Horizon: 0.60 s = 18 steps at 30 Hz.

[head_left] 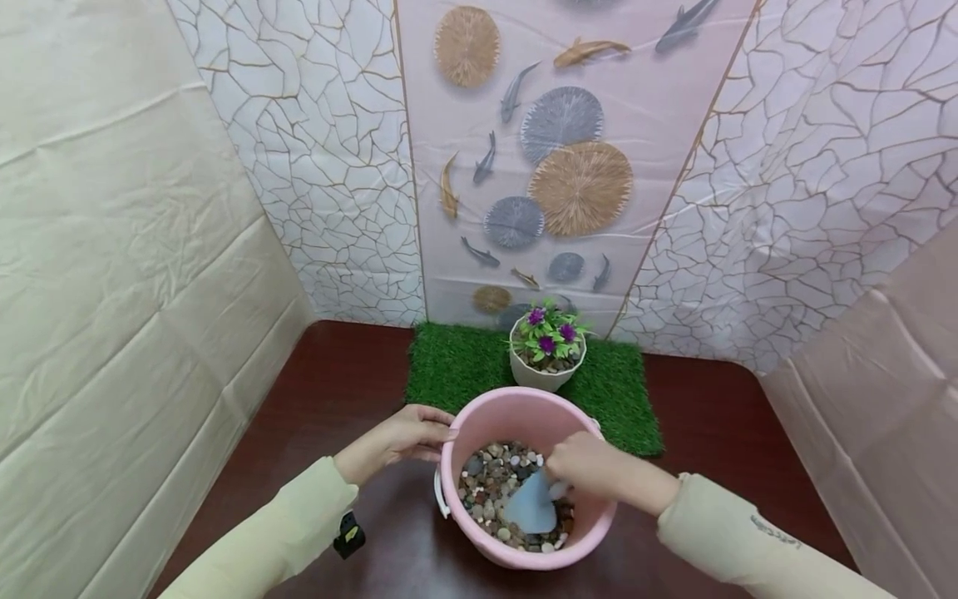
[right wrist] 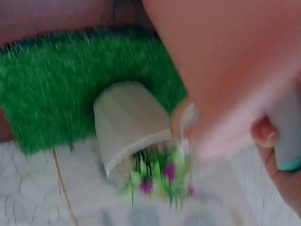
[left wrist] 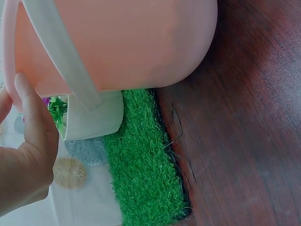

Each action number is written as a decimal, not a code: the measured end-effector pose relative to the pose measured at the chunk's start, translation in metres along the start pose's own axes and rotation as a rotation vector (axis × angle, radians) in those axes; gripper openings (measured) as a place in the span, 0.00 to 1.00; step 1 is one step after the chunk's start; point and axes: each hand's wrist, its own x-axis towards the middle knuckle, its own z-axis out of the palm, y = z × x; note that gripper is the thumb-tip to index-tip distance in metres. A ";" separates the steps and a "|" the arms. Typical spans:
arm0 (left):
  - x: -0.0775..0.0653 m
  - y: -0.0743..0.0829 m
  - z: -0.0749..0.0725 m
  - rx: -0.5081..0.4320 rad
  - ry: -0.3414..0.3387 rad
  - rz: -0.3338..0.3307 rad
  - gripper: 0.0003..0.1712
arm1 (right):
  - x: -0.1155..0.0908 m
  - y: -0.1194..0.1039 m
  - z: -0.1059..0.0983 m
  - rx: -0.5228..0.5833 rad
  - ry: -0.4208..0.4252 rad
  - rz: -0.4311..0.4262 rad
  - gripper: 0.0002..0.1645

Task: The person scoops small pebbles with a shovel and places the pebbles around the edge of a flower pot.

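A pink bucket (head_left: 527, 408) stands on the table with mixed pebbles (head_left: 486, 491) in its bottom. My left hand (head_left: 407, 433) grips the bucket's left rim; in the left wrist view its thumb (left wrist: 30, 110) lies against the pink wall. Inside the bucket, my right hand (head_left: 587, 464) holds a light blue scoop (head_left: 531, 503), its blade down on the pebbles. The right wrist view is blurred, but fingers show curled round the scoop's grey handle (right wrist: 288, 127), which has a teal end. The white bail (head_left: 441, 492) hangs at the bucket's left side.
Just behind the bucket, a white pot (head_left: 540, 378) with purple flowers stands on a green grass mat (head_left: 456, 358). The dark red table (head_left: 329, 383) ends against patterned cloth walls (head_left: 337, 150). A small black object (head_left: 348, 537) sits by the left sleeve.
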 end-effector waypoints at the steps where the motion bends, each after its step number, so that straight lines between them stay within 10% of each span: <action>1: 0.000 0.000 0.000 0.001 -0.006 0.001 0.26 | 0.002 -0.001 0.003 -0.005 0.003 -0.005 0.16; 18: -0.001 -0.001 -0.001 -0.019 -0.025 0.020 0.27 | 0.005 0.008 0.013 0.184 -0.023 0.062 0.11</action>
